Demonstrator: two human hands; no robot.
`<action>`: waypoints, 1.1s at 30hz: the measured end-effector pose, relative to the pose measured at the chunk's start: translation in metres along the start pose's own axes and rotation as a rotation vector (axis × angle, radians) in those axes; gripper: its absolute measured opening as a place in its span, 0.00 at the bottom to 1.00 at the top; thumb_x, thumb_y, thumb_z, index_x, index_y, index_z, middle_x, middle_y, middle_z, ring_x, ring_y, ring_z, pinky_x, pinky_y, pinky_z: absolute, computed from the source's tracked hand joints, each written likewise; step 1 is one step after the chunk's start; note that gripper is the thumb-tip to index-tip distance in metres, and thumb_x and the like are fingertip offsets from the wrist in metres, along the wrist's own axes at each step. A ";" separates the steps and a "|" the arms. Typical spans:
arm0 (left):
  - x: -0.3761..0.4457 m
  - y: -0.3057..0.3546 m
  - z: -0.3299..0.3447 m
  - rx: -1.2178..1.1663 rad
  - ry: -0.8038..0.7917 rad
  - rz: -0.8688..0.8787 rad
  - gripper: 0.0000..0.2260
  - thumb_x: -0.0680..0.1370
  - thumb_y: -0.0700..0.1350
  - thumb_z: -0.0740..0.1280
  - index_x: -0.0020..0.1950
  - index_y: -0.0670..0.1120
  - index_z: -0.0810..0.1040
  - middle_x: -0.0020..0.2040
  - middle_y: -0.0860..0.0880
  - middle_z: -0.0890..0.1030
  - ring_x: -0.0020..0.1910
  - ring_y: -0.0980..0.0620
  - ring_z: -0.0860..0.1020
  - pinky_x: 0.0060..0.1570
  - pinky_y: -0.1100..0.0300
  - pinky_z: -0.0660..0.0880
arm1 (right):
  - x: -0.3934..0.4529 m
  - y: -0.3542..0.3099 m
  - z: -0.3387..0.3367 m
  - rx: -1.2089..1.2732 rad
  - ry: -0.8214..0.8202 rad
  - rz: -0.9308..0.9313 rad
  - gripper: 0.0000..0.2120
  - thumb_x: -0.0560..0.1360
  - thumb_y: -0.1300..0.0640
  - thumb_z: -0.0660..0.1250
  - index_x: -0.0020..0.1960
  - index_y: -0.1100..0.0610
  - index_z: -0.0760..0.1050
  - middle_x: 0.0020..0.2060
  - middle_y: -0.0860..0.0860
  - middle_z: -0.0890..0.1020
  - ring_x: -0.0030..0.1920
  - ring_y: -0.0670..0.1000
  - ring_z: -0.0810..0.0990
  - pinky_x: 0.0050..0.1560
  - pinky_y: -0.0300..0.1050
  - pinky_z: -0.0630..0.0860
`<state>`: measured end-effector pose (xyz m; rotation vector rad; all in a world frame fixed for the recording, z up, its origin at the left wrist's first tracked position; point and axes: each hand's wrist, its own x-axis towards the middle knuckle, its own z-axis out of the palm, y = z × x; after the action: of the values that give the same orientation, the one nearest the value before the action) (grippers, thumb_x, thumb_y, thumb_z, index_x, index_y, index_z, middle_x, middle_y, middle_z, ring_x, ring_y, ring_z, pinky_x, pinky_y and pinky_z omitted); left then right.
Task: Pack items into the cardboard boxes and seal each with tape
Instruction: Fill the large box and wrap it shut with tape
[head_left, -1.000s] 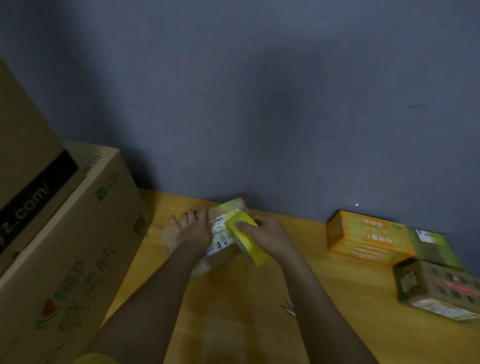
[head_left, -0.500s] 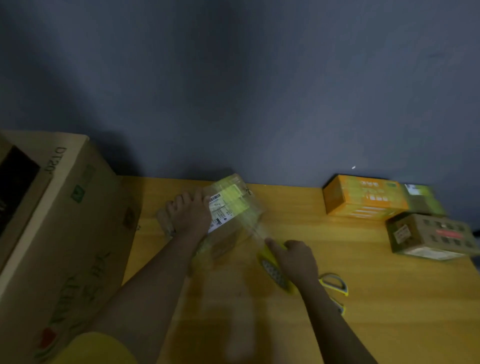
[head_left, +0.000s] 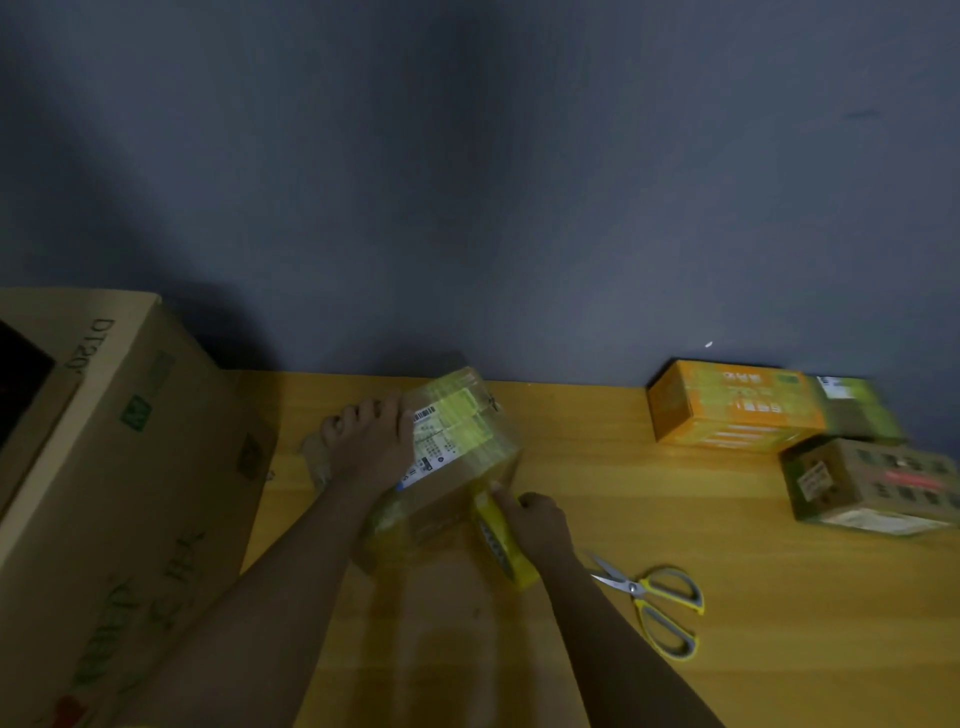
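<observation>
Small brown cardboard box (head_left: 457, 467) sits on wooden bench (head_left: 727, 649), my left hand (head_left: 371, 441) flat on top; right hand (head_left: 540, 525) grips yellow tape roll (head_left: 504, 540). Strip looks blurred; I'd pull taut, press seam.

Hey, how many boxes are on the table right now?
5. A big carton at left, a small box under the left hand, and an orange box, green box and brown box at right. More may sit outside the view.
</observation>
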<state>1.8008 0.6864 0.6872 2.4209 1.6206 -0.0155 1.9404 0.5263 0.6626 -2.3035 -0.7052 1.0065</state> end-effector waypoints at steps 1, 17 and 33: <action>0.000 0.000 -0.001 0.000 0.008 0.037 0.19 0.83 0.54 0.47 0.71 0.50 0.66 0.69 0.45 0.69 0.66 0.43 0.65 0.66 0.47 0.56 | -0.001 0.003 -0.002 -0.008 -0.014 -0.008 0.28 0.76 0.35 0.61 0.28 0.53 0.59 0.25 0.48 0.63 0.26 0.47 0.64 0.30 0.43 0.57; -0.039 0.058 0.006 0.028 0.227 0.207 0.15 0.68 0.31 0.69 0.53 0.41 0.79 0.54 0.36 0.75 0.51 0.35 0.73 0.56 0.40 0.68 | -0.061 0.072 0.015 0.310 -0.305 0.037 0.05 0.77 0.56 0.68 0.52 0.54 0.76 0.46 0.51 0.81 0.41 0.45 0.80 0.40 0.36 0.75; -0.094 0.048 0.003 0.325 -0.198 0.383 0.37 0.81 0.53 0.60 0.76 0.58 0.33 0.78 0.46 0.35 0.76 0.36 0.39 0.71 0.35 0.50 | -0.076 0.066 -0.009 0.083 -0.325 -0.071 0.13 0.82 0.50 0.60 0.58 0.58 0.75 0.45 0.50 0.77 0.49 0.50 0.75 0.35 0.35 0.67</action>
<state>1.8086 0.5823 0.7056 2.8263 1.1218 -0.4705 1.9187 0.4271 0.6630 -2.0499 -0.8489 1.3671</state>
